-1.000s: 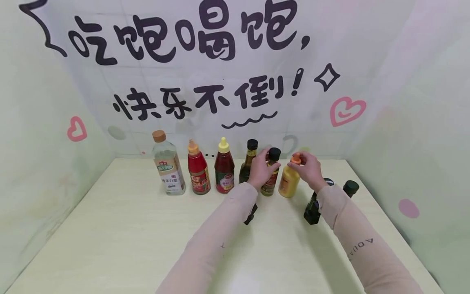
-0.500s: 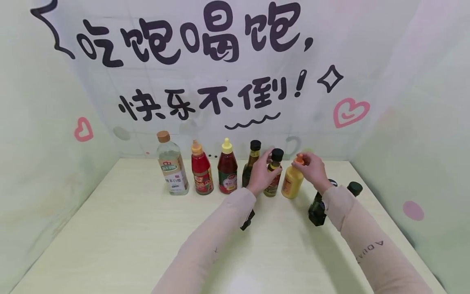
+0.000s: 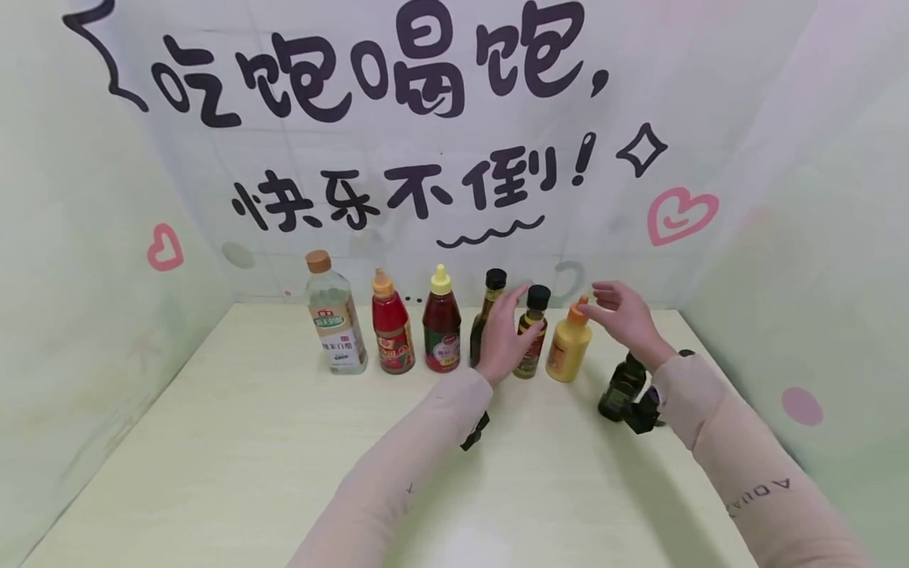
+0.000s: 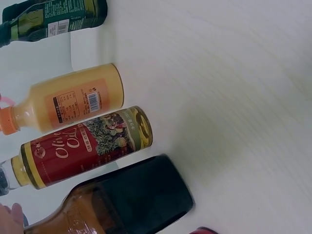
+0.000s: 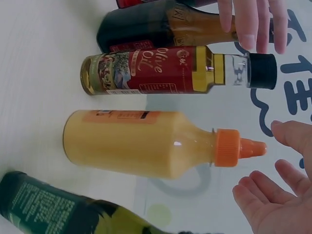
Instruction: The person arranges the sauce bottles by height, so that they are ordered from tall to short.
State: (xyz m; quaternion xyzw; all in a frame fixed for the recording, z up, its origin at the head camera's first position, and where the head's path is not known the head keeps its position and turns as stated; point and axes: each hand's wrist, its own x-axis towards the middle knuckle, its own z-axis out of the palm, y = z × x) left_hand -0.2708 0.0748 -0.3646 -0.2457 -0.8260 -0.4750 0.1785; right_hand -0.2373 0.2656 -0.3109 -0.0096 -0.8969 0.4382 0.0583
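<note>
In the head view my right hand [image 3: 628, 319] is spread beside the orange cap of a yellow squeeze bottle [image 3: 566, 351]. The right wrist view shows a gap between its fingers and the orange nozzle [image 5: 252, 148]. My left hand [image 3: 506, 338] has its fingers extended near an olive oil bottle [image 5: 165, 70] with a black cap, holding nothing. Behind that hand stands a dark sauce bottle [image 4: 141, 195], partly covered by it in the head view. All these bottles stand upright in a row.
Left along the row are a white vinegar bottle [image 3: 337, 335], a red sauce bottle [image 3: 393, 335] and a dark red, yellow-capped one [image 3: 442, 335]. A green bottle [image 3: 619, 388] stands right; another dark cap [image 3: 686, 353] shows behind my sleeve. A printed wall [image 3: 398, 260] backs the table.
My right hand has let go of the yellow bottle's orange cap and moved right, its fingers spreading. My left hand's fingers have come away from the olive oil bottle's neck.
</note>
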